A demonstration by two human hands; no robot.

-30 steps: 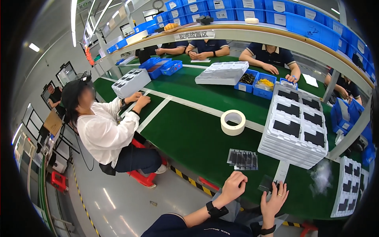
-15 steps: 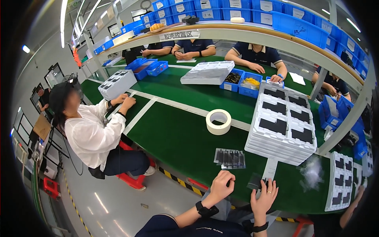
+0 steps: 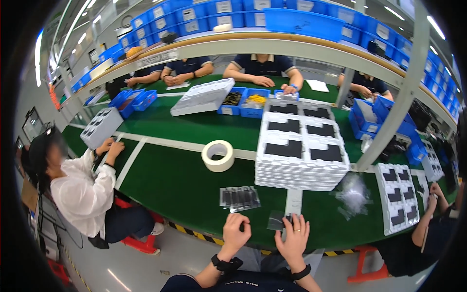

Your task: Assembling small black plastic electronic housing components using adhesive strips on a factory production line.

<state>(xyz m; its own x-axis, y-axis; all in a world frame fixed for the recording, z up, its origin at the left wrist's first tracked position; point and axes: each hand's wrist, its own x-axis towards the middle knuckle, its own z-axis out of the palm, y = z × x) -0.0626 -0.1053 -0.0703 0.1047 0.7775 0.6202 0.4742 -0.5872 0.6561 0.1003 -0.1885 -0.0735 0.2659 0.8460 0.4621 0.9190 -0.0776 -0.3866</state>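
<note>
Your left hand (image 3: pixel 237 229) was loosely curled at the table's (image 3: pixel 160 185) near edge, thumb close to the index finger; whether it pinched anything could not be told. Your right hand (image 3: pixel 294 237) had its fingers extended and spread, gripping nothing visible, fingertips at the right side of a translucent dark film piece (image 3: pixel 276 220) on the table. Dark-striped clear film sheets (image 3: pixel 239 198) lay beyond your left hand, with a masking-tape roll (image 3: pixel 223 164) farther back.

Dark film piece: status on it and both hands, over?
Left hand loosely curled, grip unclear. Right hand open, at right edge of dark film piece. Dark strips beyond left hand, not blocking film.
</note>
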